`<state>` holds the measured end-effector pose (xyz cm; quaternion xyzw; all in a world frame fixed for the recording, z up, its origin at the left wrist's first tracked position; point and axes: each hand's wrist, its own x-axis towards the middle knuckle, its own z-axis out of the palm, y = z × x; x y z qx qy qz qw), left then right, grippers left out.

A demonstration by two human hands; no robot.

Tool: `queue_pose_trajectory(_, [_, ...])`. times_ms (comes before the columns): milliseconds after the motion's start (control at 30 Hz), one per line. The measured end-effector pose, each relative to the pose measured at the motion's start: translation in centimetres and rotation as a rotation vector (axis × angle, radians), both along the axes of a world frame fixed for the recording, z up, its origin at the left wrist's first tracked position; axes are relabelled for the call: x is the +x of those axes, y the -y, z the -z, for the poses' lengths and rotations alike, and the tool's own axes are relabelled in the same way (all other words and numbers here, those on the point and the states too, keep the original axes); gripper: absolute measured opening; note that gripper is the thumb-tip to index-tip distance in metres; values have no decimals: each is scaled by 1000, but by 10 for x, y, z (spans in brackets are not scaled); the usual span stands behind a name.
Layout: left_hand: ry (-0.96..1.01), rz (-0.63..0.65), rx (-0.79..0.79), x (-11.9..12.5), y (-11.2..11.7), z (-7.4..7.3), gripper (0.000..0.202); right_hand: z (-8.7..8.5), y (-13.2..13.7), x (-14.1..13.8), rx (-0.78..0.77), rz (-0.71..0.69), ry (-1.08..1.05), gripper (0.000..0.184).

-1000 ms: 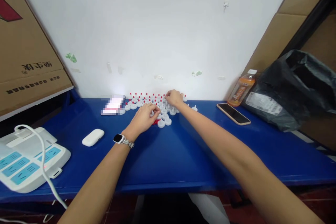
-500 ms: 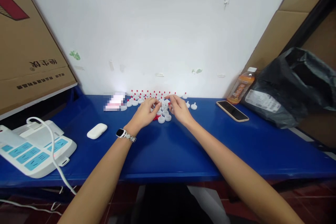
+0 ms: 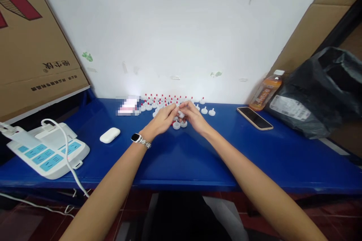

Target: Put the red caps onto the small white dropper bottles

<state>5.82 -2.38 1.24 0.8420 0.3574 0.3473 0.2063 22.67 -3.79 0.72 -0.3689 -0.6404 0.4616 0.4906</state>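
Several small white caps with red tips (image 3: 162,100) stand in rows at the back of the blue table (image 3: 183,158), against the white wall. More plain white caps (image 3: 207,111) lie loose beside them. My left hand (image 3: 161,120), with a watch on the wrist, and my right hand (image 3: 194,117) meet just in front of the rows. Both pinch the same small white cap (image 3: 181,114) between their fingertips, a little above two white caps (image 3: 180,124) on the table.
A white earbud case (image 3: 110,135) and a white power strip (image 3: 48,150) with a cable lie at the left. A phone (image 3: 255,118), an orange drink bottle (image 3: 266,90) and a black plastic bag (image 3: 319,94) sit at the right. Cardboard boxes (image 3: 34,45) flank the table.
My right hand came back from the far rows toward me and met the left hand. Both hands now pinch one cap together. The camera view shifted slightly.
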Motion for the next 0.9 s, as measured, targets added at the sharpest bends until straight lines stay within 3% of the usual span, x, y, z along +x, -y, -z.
queue_pose_trajectory(133, [64,-23,-20,-2,-3,1,40,-4,7,5,108,5,143,25])
queue_pose_trajectory(300, [110,-20,6,6,0,1,39,-5,14,5,346,261,429,9])
queue_pose_trajectory(533, [243,-84,-14,13,-2,-3,40,-9,17,0,593,471,692,7])
queue_pose_trajectory(700, [343,-265,52,-11,-12,-11,43,-1,11,22,479,644,585,7])
queue_pose_trajectory(800, [67,-144,113,-19,-19,-6,38,7,2,31,359,678,436,12])
queue_pose_trajectory(900, [-132,-71,149,-15,-26,6,30,16,-7,34,281,675,447,17])
